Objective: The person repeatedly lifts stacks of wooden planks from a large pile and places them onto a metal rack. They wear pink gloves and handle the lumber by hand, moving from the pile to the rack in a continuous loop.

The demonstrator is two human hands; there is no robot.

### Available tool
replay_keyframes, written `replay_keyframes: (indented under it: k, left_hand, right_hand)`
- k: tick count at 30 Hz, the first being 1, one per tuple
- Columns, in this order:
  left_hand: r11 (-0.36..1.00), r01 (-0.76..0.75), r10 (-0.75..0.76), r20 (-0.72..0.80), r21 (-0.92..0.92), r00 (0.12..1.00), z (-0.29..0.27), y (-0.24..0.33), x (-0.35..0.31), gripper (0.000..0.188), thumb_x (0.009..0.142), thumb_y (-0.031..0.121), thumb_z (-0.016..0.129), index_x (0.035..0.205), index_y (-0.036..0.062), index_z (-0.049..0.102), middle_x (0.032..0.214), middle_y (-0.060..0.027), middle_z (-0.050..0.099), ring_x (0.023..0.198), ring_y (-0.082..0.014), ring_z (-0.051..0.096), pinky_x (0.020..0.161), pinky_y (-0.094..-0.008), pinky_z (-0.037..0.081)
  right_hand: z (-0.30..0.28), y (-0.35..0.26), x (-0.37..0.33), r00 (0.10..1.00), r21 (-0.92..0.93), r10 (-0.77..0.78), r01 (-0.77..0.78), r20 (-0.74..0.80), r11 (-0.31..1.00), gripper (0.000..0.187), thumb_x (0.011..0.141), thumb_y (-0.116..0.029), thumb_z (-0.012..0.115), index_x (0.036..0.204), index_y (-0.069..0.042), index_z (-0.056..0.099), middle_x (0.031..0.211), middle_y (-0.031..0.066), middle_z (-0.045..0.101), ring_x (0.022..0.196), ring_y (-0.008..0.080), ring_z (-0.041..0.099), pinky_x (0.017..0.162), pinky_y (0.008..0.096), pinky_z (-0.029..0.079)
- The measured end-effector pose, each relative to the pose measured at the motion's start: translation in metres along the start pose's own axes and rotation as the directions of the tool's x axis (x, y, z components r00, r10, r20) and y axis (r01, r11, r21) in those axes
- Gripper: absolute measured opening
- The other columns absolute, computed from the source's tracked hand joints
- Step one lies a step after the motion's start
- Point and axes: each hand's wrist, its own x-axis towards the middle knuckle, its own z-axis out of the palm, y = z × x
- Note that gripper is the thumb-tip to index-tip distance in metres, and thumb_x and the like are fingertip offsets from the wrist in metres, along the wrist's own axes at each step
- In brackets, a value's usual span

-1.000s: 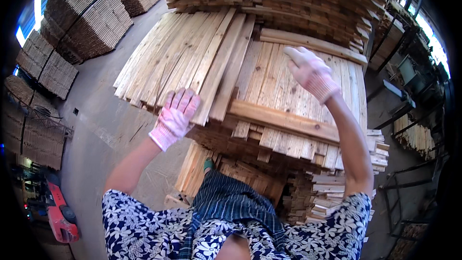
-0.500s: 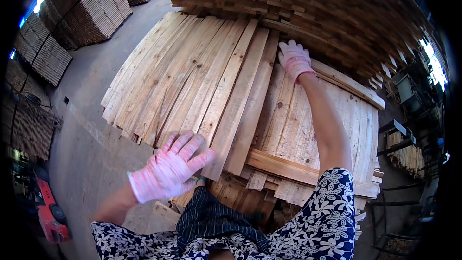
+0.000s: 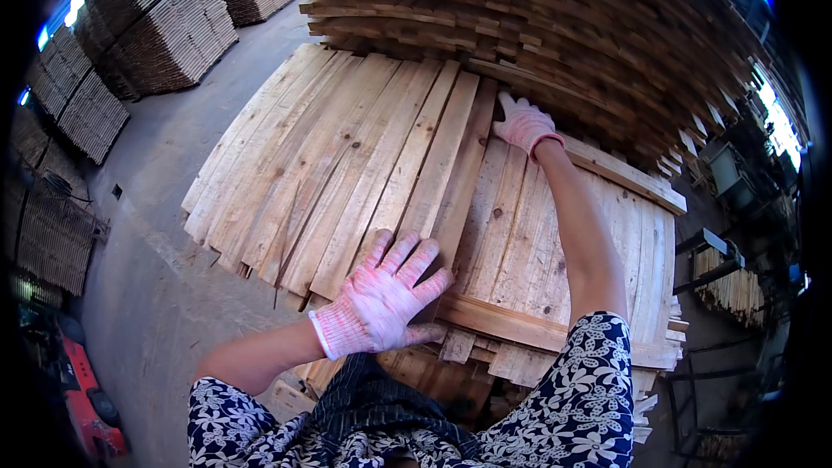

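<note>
A layer of pale wooden boards (image 3: 347, 156) lies side by side, fanned slightly, over the left part of a stack. My left hand (image 3: 386, 299), in a white and pink knit glove, rests at the near ends of the rightmost boards with its fingers spread. At the far end of the rightmost board (image 3: 464, 173), my right hand (image 3: 526, 126) in a matching glove has its fingers extended, with the fingertips by the board's edge. To the right, a lower layer of boards (image 3: 589, 234) shows. A crosswise wooden strip (image 3: 503, 316) lies along its near side.
A tall pile of stacked timber (image 3: 520, 17) rises just beyond the boards. Another crosswise strip (image 3: 624, 173) lies at its foot. Strapped lumber stacks (image 3: 165, 35) stand at the far left across the concrete floor (image 3: 156, 208). A red machine (image 3: 82, 390) is at lower left.
My left hand has moved right along the near board ends. My right hand stays near the far end of the rightmost board. The view has tilted slightly upward.
</note>
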Motion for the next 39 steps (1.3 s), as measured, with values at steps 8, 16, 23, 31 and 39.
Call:
replay_keyframes:
  k: [8,16,23,31,39]
  left_hand:
    - [1.000,-0.002,0.003,0.053,-0.019,0.999,-0.006,0.003,0.001,0.083,0.077,0.067,0.073,0.138,0.0125,0.056,0.147,-0.0226,0.044,0.139,-0.0465,0.039,0.117,-0.0645,0.026]
    - [1.000,-0.012,0.012,-0.002,-0.016,1.000,-0.001,0.006,-0.001,0.081,0.076,0.064,0.075,0.137,0.0137,0.057,0.147,-0.0223,0.044,0.136,-0.0464,0.040,0.116,-0.0648,0.026]
    - [0.999,0.019,-0.018,0.029,-0.038,0.999,-0.008,0.003,0.001,0.078,0.073,0.060,0.076,0.132,0.0115,0.059,0.145,-0.0219,0.046,0.135,-0.0460,0.041,0.115,-0.0630,0.027]
    - [0.994,-0.022,0.021,-0.016,-0.110,1.000,0.000,0.000,-0.001,0.080,0.073,0.057,0.077,0.136,0.0116,0.057,0.144,-0.0227,0.046,0.135,-0.0456,0.042,0.114,-0.0646,0.027]
    - [0.978,-0.007,-0.006,-0.062,-0.208,0.998,0.006,-0.005,-0.009,0.079,0.073,0.052,0.079,0.136,0.0095,0.055,0.143,-0.0214,0.048,0.135,-0.0428,0.044,0.114,-0.0646,0.029]
  right_hand:
    - [0.020,-0.005,0.017,0.999,-0.033,0.023,-0.024,-0.036,0.999,0.049,0.096,-0.036,0.055,0.139,-0.014,0.053,0.141,0.0176,0.056,0.131,0.0374,0.054,0.105,0.0557,0.045]
    - [0.038,0.012,0.024,0.957,0.036,-0.105,0.119,-0.270,0.992,0.056,0.094,-0.028,0.057,0.148,-0.014,0.048,0.151,0.0140,0.048,0.136,0.0378,0.049,0.110,0.0572,0.042]
    - [0.029,-0.003,0.024,0.994,-0.114,-0.098,0.093,-0.039,0.989,0.065,0.094,-0.028,0.057,0.155,-0.013,0.039,0.166,0.0099,0.030,0.139,0.0367,0.048,0.109,0.0536,0.045]
    - [0.022,0.008,0.068,0.999,0.007,0.047,-0.047,0.017,0.999,0.077,0.091,-0.024,0.062,0.158,-0.005,0.028,0.148,0.0263,0.050,0.126,0.0401,0.060,0.106,0.0462,0.050]
    - [0.018,0.001,0.054,0.975,-0.046,-0.156,0.165,0.156,0.985,0.082,0.093,-0.030,0.064,0.161,-0.005,0.024,0.150,0.0280,0.048,0.136,0.0390,0.053,0.114,0.0423,0.044]
